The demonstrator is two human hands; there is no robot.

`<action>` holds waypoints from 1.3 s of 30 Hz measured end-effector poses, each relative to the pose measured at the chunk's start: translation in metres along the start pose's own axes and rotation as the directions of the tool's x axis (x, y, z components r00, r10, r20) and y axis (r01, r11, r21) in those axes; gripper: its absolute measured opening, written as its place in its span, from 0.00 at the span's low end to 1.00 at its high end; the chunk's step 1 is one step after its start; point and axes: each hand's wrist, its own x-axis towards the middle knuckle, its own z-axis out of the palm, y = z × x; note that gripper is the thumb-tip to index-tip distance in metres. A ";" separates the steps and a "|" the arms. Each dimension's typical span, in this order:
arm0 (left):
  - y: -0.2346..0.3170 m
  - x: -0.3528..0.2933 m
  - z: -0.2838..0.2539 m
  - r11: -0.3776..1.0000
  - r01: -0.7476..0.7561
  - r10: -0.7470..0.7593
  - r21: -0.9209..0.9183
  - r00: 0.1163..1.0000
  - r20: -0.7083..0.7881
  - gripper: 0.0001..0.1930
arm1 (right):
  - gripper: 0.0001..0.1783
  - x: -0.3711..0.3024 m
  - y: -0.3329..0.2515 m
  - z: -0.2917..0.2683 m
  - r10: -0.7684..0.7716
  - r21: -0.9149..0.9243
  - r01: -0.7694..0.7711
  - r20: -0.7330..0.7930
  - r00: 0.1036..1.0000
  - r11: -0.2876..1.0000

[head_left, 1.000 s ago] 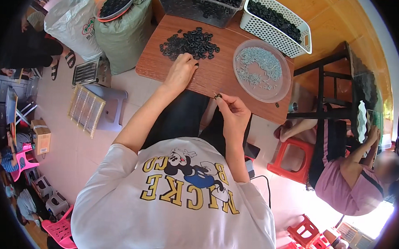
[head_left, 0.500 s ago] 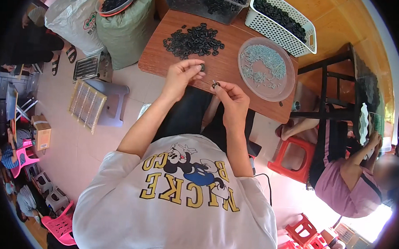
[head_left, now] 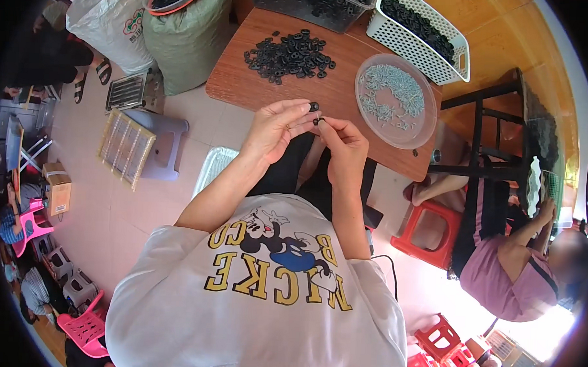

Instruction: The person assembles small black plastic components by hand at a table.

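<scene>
Over the near edge of the brown table (head_left: 229, 84), both hands have come together. My left hand (head_left: 273, 128) is closed, with a small black oval piece (head_left: 314, 107) pinched at its fingertips. Just below that, my right hand (head_left: 346, 145) pinches another small black piece (head_left: 318, 121); a thin pin or screw seems to stick up from it, too small to make out well. A loose pile of black oval pieces (head_left: 292, 56) lies beyond my hands. To its right, a round clear tray (head_left: 428, 117) holds many small silvery screws (head_left: 393, 90).
A white perforated basket (head_left: 463, 60) and a clear bin (head_left: 306, 12), both with black pieces, line the table's far side. Sacks (head_left: 185, 53) stand left. A pale tray (head_left: 211, 171) is beside my left forearm. Another person (head_left: 508, 275) sits at right by a red stool (head_left: 428, 233).
My left hand has moved right, bringing its black piece up against my right fingertips. My right hand has hardly moved. The view has shifted slightly, and the pale tray shows more.
</scene>
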 end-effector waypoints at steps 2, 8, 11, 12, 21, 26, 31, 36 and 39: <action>-0.002 -0.002 0.000 1.000 -0.013 0.013 -0.001 1.000 0.013 0.10 | 0.06 0.000 0.001 -0.001 0.000 -0.001 0.000 0.003 1.000 1.000; -0.005 -0.007 0.003 0.997 -0.070 0.070 0.024 0.997 0.027 0.09 | 0.06 -0.002 0.003 -0.003 -0.006 -0.058 0.007 0.005 1.000 0.998; -0.006 -0.009 0.006 0.994 -0.099 0.099 0.040 0.995 0.011 0.07 | 0.06 -0.004 0.002 -0.002 -0.003 -0.080 0.003 0.004 1.000 0.997; -0.006 -0.010 0.006 0.991 -0.123 0.123 0.054 0.992 0.000 0.07 | 0.06 -0.004 0.002 -0.002 -0.001 -0.074 0.001 0.004 1.000 0.997; -0.010 -0.013 0.006 0.931 -0.274 0.280 0.241 0.960 0.010 0.08 | 0.06 -0.007 0.005 0.000 0.011 -0.083 -0.011 -0.007 1.000 0.996; -0.015 -0.013 0.002 0.950 -0.235 0.241 0.207 0.971 -0.002 0.08 | 0.06 -0.006 0.008 -0.003 0.015 -0.107 -0.016 -0.007 1.000 0.994; -0.020 -0.017 0.003 0.911 -0.312 0.311 0.272 0.949 0.047 0.08 | 0.07 -0.007 0.006 -0.001 0.003 -0.063 -0.003 -0.009 1.000 0.998; -0.019 -0.017 0.000 0.898 -0.307 0.305 0.314 0.951 0.057 0.08 | 0.18 -0.009 0.005 0.002 -0.016 -0.062 0.017 0.012 1.000 0.998; -0.018 -0.019 -0.001 0.922 -0.286 0.283 0.262 0.958 0.050 0.09 | 0.19 -0.012 0.005 0.002 -0.046 -0.167 0.054 0.049 0.998 0.985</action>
